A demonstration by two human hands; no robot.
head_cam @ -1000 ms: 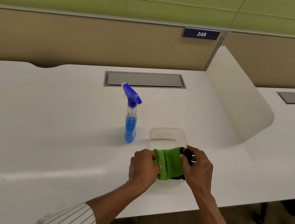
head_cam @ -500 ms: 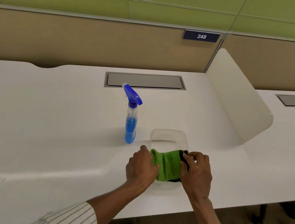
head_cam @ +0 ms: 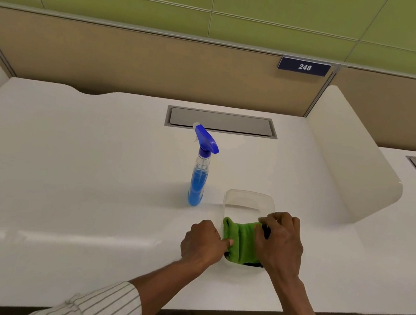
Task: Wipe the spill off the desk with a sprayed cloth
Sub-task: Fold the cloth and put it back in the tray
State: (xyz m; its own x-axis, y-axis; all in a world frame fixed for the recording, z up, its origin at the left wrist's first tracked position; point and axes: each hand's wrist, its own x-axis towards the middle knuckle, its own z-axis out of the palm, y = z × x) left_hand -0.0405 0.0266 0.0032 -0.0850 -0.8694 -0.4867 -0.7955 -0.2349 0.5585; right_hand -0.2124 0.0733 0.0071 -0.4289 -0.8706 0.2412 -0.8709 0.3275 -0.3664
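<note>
since a moment ago, shifted slightly: left hand (head_cam: 201, 242) slid lower along the left edge of the folded green microfibre cloth (head_cam: 242, 241), right hand (head_cam: 279, 243) now draped further over its right end. both curled onto the green cloth, left fingertips pinching the near-left edge, right fingers covering the dark trim. held between the two grips, lying in the near half of a clear shallow plastic container (head_cam: 249, 200) on the white desk (head_cam: 65, 177). beyond the left grip, standing upright and apart: clear spray bottle with blue liquid and blue trigger (head_cam: 199, 174). spill itself not discernible.
</note>
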